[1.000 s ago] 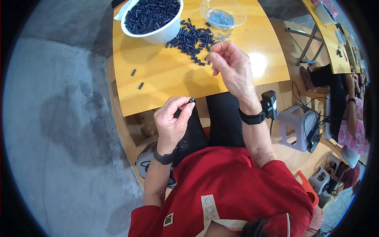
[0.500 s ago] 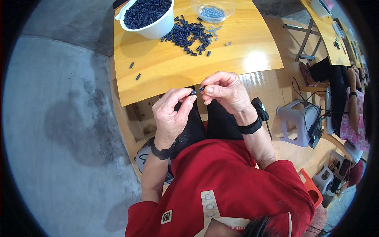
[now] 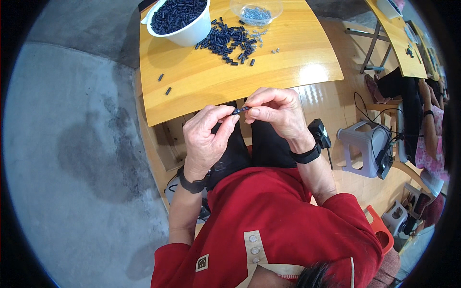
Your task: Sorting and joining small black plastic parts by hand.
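My left hand (image 3: 206, 134) pinches a small black cylindrical piece (image 3: 236, 112) between thumb and forefinger, just past the table's front edge. A second small black piece (image 3: 245, 109) is pinched in my right hand (image 3: 278, 113). The two pieces meet end to end between my fingertips; whether one sits inside the other is too small to tell. On the yellow wooden table (image 3: 293, 53) lies a pile of similar black pieces (image 3: 225, 41), with small clear pieces (image 3: 259, 34) scattered beside it. Two single black pieces (image 3: 168, 90) rest apart at the left.
A white tub (image 3: 192, 34) heaped with black pieces stands at the far left of the table. Right of it is a clear plastic bowl (image 3: 273, 20) of small bluish pieces. A grey stool (image 3: 353, 144) with cables and a seated person (image 3: 432, 139) are at the right.
My hands have come closer together. The two black pieces, apart before, now touch at their ends.
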